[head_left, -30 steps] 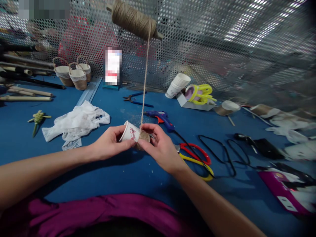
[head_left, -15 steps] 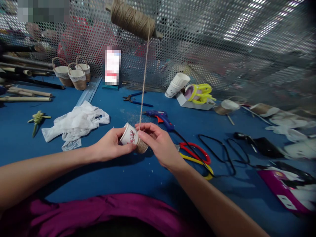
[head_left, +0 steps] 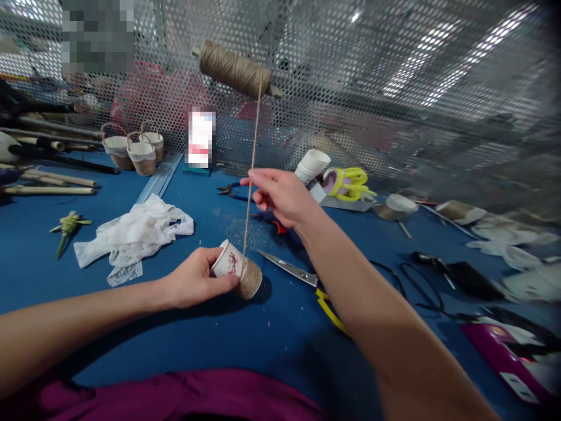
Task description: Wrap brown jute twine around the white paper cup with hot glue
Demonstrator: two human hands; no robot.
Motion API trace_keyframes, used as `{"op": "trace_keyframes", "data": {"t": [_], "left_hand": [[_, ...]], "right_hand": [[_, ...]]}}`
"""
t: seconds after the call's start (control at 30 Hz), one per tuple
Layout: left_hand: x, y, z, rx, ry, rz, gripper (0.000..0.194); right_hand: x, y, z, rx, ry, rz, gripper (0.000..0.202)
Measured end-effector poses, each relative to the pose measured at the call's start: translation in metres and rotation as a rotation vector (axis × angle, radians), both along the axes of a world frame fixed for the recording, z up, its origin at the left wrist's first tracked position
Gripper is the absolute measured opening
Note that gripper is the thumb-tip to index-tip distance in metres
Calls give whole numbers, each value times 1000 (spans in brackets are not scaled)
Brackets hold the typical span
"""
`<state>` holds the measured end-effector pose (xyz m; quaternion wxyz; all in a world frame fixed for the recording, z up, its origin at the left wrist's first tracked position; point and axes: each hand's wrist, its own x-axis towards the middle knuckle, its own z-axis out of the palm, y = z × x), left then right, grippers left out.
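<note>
A white paper cup (head_left: 229,261) with a red print lies tilted in my left hand (head_left: 198,278), thumb on its side and fingers at its rim. Brown twine (head_left: 251,282) is wound round the cup's lower part. From there the strand (head_left: 248,216) runs up to a twine spool (head_left: 234,69) in front of the mesh. My right hand (head_left: 280,196) pinches the strand between thumb and forefinger, well above the cup. Below my right forearm are scissors (head_left: 293,270) with yellow on the handle, and a glue gun (head_left: 267,218), partly hidden.
White lace (head_left: 138,237) lies left of the cup, with three small twine baskets (head_left: 142,158) behind it. Pliers (head_left: 236,190), stacked cups (head_left: 312,165) and yellow-handled scissors (head_left: 353,181) are at the back. A black cable (head_left: 409,283) and purple case (head_left: 497,356) lie right.
My right hand has moved from the cup up along the strand, uncovering the wound twine. My left hand still holds the cup. The whole view has shifted, and the scissors' blades now show.
</note>
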<state>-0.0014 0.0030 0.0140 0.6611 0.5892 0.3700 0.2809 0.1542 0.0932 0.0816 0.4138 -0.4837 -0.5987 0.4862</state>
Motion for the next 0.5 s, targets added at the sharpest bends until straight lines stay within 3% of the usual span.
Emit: {"op": "trace_keyframes", "data": {"t": [0.13,0.27,0.4,0.5], "left_hand": [[-1,-2,0,-11,0,-31,25],[0,-5,3,-19,9,-58,23],[2,-5,6,-36,29,-69,23],[2,-7,8,-54,7,-94,22]], "right_hand": [[-8,37,20,-35,50,-24,17],[-13,58,36,4,3,-43,18],[-13,67,47,104,-16,-92,12],[-9,59,45,230,-152,-102,21]]}}
